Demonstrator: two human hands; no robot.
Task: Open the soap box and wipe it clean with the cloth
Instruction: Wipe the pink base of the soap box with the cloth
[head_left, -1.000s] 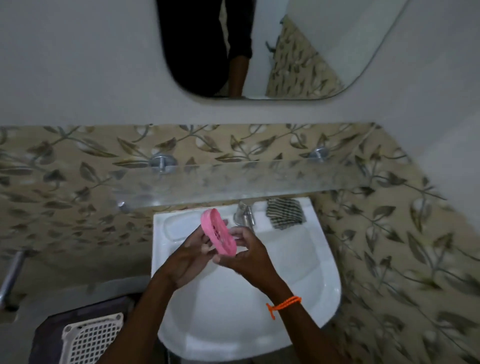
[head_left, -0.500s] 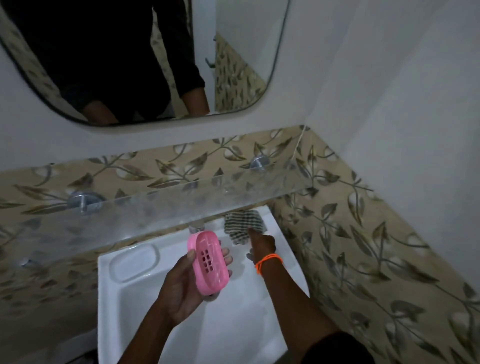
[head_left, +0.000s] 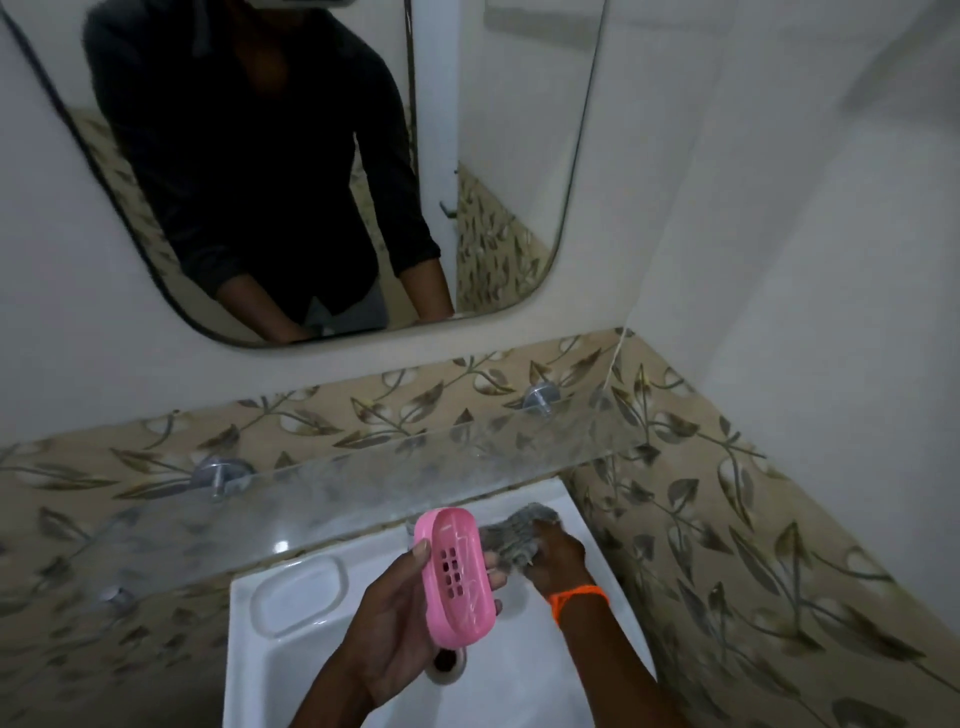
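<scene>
My left hand (head_left: 387, 618) holds the pink soap box (head_left: 457, 574) upright over the white sink (head_left: 270, 670), thumb on its left edge and fingers behind it. The box's inner face with a block of drain slots faces me. My right hand (head_left: 558, 558), with an orange band at the wrist, grips the bunched checked cloth (head_left: 511, 538) just to the right of the box, above the sink's back right corner. The cloth touches or nearly touches the box's right edge.
A glass shelf (head_left: 363, 493) on metal pegs runs across above the sink's back edge. A mirror (head_left: 311, 171) hangs above it. The leaf-patterned tiled wall (head_left: 727, 519) closes in on the right. The sink drain (head_left: 447, 662) lies below the box.
My right hand reached the cloth on the sink's back right corner, picked it up and brought it next to the box. My left hand alone now holds the box. The view has tilted up.
</scene>
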